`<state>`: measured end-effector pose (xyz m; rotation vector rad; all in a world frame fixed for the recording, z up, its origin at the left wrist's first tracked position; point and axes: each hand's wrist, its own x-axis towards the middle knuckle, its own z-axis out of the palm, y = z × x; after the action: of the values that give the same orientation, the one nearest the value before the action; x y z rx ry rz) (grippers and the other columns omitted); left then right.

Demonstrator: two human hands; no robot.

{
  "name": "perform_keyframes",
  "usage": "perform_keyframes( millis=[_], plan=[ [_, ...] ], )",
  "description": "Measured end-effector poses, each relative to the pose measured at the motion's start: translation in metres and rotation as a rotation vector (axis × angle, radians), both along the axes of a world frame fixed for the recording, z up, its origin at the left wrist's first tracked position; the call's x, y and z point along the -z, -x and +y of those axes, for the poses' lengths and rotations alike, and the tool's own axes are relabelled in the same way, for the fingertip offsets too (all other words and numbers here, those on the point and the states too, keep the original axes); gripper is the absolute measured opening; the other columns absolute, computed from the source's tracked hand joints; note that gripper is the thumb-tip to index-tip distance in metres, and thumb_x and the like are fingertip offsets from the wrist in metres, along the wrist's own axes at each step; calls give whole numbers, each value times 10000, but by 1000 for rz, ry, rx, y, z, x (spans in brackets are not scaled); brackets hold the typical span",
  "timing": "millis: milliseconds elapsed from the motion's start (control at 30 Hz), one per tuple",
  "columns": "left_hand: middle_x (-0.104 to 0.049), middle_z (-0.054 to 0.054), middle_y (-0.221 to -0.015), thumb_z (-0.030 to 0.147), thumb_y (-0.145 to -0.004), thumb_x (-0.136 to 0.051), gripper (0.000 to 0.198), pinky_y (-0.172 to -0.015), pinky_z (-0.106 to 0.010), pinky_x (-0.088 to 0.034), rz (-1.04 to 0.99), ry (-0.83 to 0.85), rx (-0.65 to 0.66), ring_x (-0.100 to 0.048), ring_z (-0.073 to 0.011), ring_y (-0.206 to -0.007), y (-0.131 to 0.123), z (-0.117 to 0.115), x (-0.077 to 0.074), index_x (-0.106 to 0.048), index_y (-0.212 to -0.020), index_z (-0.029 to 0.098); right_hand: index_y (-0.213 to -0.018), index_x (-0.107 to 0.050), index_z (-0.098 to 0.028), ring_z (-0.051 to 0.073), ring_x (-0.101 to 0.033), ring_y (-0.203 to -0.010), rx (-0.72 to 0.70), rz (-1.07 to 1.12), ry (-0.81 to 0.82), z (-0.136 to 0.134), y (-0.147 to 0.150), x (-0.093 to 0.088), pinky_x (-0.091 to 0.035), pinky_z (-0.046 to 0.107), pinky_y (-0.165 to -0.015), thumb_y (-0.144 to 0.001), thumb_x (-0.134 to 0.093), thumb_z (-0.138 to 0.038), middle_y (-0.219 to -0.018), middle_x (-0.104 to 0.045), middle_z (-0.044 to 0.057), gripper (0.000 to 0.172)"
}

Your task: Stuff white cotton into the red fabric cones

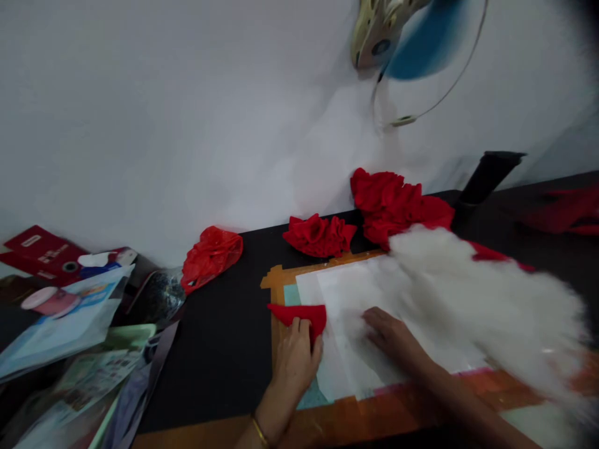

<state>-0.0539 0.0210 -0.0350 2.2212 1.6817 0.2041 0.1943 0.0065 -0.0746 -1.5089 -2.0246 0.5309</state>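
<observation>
My left hand point(297, 349) is closed on a small red felt piece point(299, 313), pointed toward the left, at the left edge of the white paper sheets. The fingers press over its lower edge. To the right, above the paper point(334, 337), my right hand point(390, 337) has its fingers drawn together at a blurred wisp of white stuffing point(358, 325). A large fluffy heap of white stuffing point(486, 293) lies beyond and to the right of that hand. Behind the paper, a bunch of red felt pieces point(319, 236) rests near the wall.
A bigger pile of red felt point(393, 202) and a black cylinder point(489, 178) stand along the wall. At left are a red plastic bag point(213, 255), a red box point(44, 255) and a green basket point(131, 333). A wall fan point(384, 37) hangs above.
</observation>
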Motion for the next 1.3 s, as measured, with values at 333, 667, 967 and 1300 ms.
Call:
perform_keyframes(
  millis=[333, 667, 967, 1300],
  plan=[
    [-583, -139, -1189, 260, -866, -532, 348, -820, -364, -486, 60, 42, 46, -616, -286, -1005, 1, -1, -2, -548, -1200, 165, -856, -678, -186, 158, -520, -559, 352, 733, 467, -14, 32, -50, -413, 255, -505, -811, -568, -580, -676, -641, -3, 411],
    [-567, -165, -1245, 0, -753, -471, 533, -830, -357, -477, 24, 118, 61, -621, -276, -1019, 7, 1, -3, -526, -1259, 157, -748, -573, -220, 163, -551, -544, 337, 1199, 584, -11, 63, -54, -453, 271, -518, -745, -668, -536, -632, -619, -11, 330],
    [-697, -80, -917, 176, -914, -431, 200, -798, -334, -480, -411, -38, -92, -651, -218, -871, 13, 18, -2, -623, -971, 169, -836, -659, -205, 193, -590, -658, 154, 990, 378, -5, 101, -45, -477, 295, -621, -804, -584, -433, -748, -676, 24, 242],
    [-627, -58, -877, 208, -894, -567, 147, -787, -310, -457, -635, -246, 191, -586, -201, -867, -3, 6, -13, -711, -920, 210, -617, -645, -199, 197, -557, -639, 127, 965, 358, 14, 105, -13, -465, 316, -669, -668, -634, -317, -599, -626, 12, 129]
  ],
)
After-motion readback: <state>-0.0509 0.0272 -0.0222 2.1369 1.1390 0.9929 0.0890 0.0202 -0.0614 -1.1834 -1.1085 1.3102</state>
